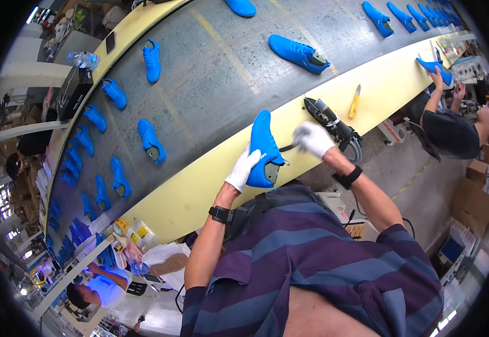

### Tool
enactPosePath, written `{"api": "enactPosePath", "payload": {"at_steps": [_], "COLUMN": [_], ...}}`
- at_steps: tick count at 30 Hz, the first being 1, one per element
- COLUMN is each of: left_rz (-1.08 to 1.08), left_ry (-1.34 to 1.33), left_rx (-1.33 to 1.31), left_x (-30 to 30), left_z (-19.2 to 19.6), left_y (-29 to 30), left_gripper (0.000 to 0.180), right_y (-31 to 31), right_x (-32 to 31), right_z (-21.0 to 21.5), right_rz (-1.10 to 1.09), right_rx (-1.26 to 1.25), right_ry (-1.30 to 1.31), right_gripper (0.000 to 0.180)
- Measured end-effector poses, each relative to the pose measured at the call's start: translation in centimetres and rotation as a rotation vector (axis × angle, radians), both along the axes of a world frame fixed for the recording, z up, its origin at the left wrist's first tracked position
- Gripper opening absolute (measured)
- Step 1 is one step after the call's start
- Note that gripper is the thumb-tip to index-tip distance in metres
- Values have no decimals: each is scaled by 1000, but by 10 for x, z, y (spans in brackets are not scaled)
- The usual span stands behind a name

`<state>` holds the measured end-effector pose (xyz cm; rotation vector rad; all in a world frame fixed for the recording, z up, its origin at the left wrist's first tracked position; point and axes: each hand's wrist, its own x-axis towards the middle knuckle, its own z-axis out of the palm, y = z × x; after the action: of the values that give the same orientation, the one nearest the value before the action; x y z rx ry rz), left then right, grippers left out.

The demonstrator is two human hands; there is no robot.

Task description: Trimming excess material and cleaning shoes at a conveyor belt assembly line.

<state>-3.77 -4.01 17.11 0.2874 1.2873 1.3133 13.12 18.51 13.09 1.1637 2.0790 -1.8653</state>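
My left hand (244,170), in a white glove, grips a blue shoe (263,143) along its left side. The shoe is held toe away from me over the near yellow ledge, with a dark green insert showing at its heel opening. To its right is my right hand (313,140), also gloved and smeared by motion. From its fingers a thin dark tool (290,147) reaches to the shoe's side; its exact kind is unclear. Beyond that hand, a black handheld device (334,121) with hoses rests on the ledge, near a yellow-handled knife (355,102).
A grey conveyor belt (210,73) carries several blue shoes (299,54) past the yellow ledge (188,210). At right, a co-worker (452,129) holds another shoe. A tape roll (120,226) lies at the ledge's left end. Cardboard boxes (473,196) stand on the right.
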Motion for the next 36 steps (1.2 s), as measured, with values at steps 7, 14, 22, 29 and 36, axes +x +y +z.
{"api": "enactPosePath", "payload": {"at_steps": [7, 14, 22, 29, 36], "left_rz": [-41, -9, 115, 84, 170], "left_ry": [-41, -206, -604, -727, -589], "left_rx": [-9, -286, -280, -121, -323], "left_x": [10, 14, 1, 1, 9], "left_z": [-20, -48, -9, -27, 2], "left_y": [5, 8, 64, 79, 75], "left_gripper": [74, 57, 54, 49, 39], "right_y": [99, 96, -8, -23, -12], "right_x": [20, 24, 33, 4, 12], "right_z": [-50, -37, 161, 129, 150], "right_rz": [-83, 39, 147, 113, 107], "right_rx": [968, 589, 565, 533, 605], "right_ry": [-43, -183, 295, 186, 118], "right_gripper": [31, 45, 36, 40, 39]}}
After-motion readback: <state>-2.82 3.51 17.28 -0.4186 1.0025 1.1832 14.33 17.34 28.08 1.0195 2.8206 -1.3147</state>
